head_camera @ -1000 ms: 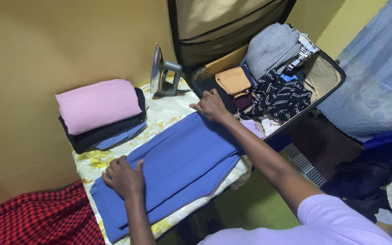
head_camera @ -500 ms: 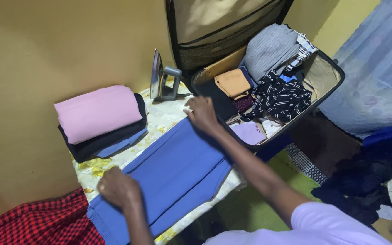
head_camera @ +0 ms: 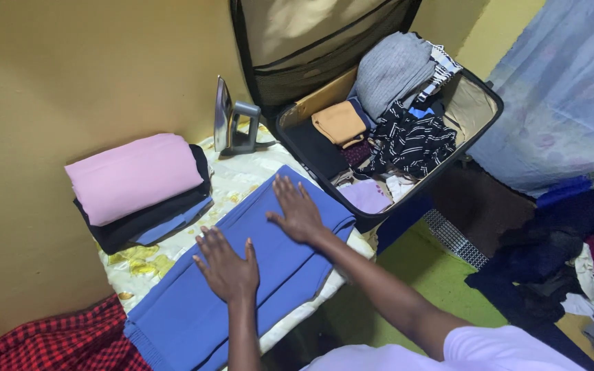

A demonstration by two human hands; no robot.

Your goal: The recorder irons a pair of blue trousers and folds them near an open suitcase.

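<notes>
A stack of folded clothes (head_camera: 135, 189) sits at the left of the worktop (head_camera: 242, 180). The left hand (head_camera: 228, 264) lies open, palm flat on the folded blue garment (head_camera: 242, 275); the right hand (head_camera: 299, 211), fingers spread, presses beside it. Smoothing goes best with even strokes outward toward the edges, away from the open suitcase (head_camera: 379, 130).

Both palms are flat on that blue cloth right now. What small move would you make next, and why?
Probably sweep both palms outward along the blue garment to flatten it. The left hand and right hand lie spread near its middle, while layered edges show along the near side toward the table edge. It lies lengthwise on the floral-covered table, with the iron standing clear behind.
</notes>
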